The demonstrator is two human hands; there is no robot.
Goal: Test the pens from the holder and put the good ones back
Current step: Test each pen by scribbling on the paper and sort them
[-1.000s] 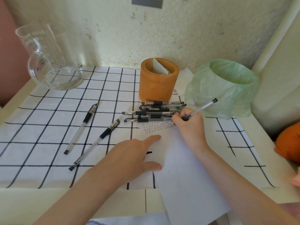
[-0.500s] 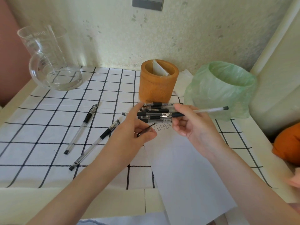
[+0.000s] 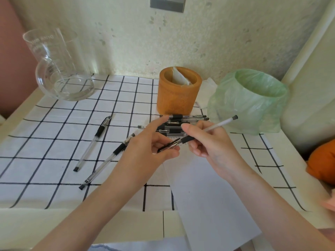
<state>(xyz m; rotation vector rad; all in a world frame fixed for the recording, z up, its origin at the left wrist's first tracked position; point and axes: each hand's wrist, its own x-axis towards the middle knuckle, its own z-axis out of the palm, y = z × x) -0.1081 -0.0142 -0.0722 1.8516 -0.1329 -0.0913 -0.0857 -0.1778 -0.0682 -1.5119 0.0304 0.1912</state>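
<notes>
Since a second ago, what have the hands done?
The right hand lifted the pen off the paper, where it was writing. The left hand left the paper, picked up the cap and holds it at the pen's tip. The pen pile, two loose pens and holder stayed put.

Bright, even daylight, faint greenish cast. Brightest strip at foot of wall, along back edge of checked cloth. Glare streaks on glass jug. Shadows soft and pale beneath left hand and right hand. Grid lines bow toward frame edges, wide-angle distortion. Centre fairly sharp; pink shape at right border blurred.
</notes>
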